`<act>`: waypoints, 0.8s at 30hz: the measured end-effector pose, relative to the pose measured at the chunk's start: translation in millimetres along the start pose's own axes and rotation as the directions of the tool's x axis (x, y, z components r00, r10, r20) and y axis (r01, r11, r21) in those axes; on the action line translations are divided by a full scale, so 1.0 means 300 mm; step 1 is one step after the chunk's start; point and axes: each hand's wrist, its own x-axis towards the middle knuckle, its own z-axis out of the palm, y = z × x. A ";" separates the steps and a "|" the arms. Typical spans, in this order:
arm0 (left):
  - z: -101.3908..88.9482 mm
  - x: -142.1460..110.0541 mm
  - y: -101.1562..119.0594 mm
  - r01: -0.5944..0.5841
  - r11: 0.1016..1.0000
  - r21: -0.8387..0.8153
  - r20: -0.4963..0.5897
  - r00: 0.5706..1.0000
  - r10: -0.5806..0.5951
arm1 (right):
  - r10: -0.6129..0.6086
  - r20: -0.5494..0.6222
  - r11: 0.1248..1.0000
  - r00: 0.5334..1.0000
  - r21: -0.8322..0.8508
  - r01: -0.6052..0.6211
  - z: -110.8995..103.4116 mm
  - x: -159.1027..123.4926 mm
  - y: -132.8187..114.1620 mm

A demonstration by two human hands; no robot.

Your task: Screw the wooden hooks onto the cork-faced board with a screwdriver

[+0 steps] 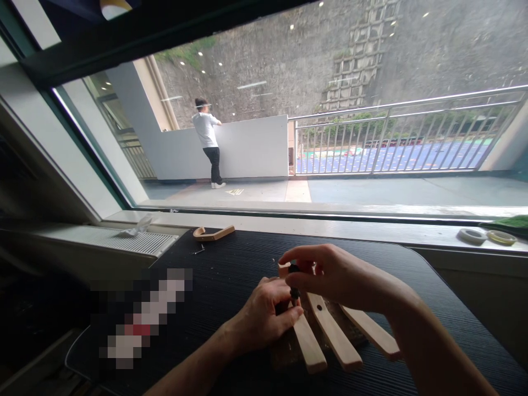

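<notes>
My left hand (264, 316) rests on the dark table (231, 269), fingers curled and pressed against the upper end of a pale wooden slat (307, 344). My right hand (330, 275) hovers just above it, pinching a small black tool (294, 280) that points down at the slats' joined ends. Two more wooden slats (334, 333) (371, 330) fan out to the right, lying over a brown board (284, 352). Where the slats meet is hidden by my fingers.
A curved wooden piece (212, 234) and a small metal pin (198, 251) lie at the table's far edge. Two tape rolls (472, 235) (501, 237) sit on the window sill. Through the window a person (208, 143) stands on a terrace by a railing. A blurred patch (144, 313) covers the table's left.
</notes>
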 end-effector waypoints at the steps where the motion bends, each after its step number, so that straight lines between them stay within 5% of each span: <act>1: -0.002 0.001 0.001 -0.006 1.000 0.008 0.004 1.000 0.006 | -0.003 0.007 1.000 1.000 0.002 0.003 -0.004 -0.003 0.000; 24: -0.005 0.000 0.006 -0.027 1.000 0.012 0.011 1.000 0.027 | -0.004 0.027 1.000 1.000 0.023 0.003 -0.007 -0.011 0.003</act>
